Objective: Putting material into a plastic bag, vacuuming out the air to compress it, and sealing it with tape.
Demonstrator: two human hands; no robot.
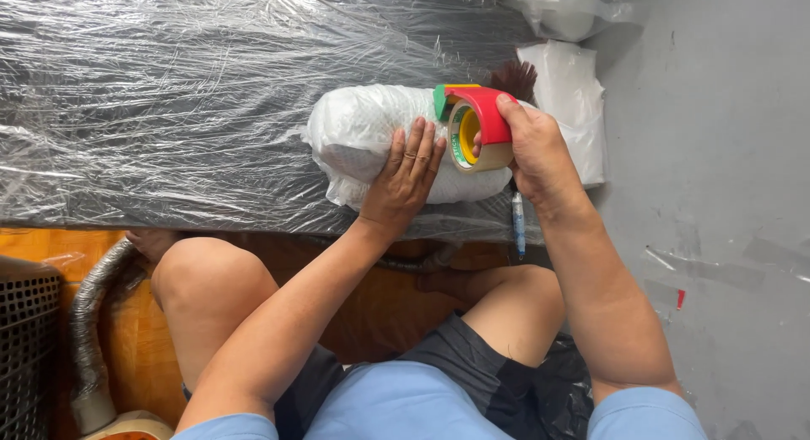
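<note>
The left hand [403, 174] presses flat, fingers spread, on a white plastic-wrapped bundle [371, 136] lying on the film-covered dark table [169, 111]; the right hand [531, 149] grips a red-and-green tape dispenser [474, 124] against the bundle's top

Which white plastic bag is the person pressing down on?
The big rounded white bundle under the left hand; the other white bags lie untouched beyond it.
</note>
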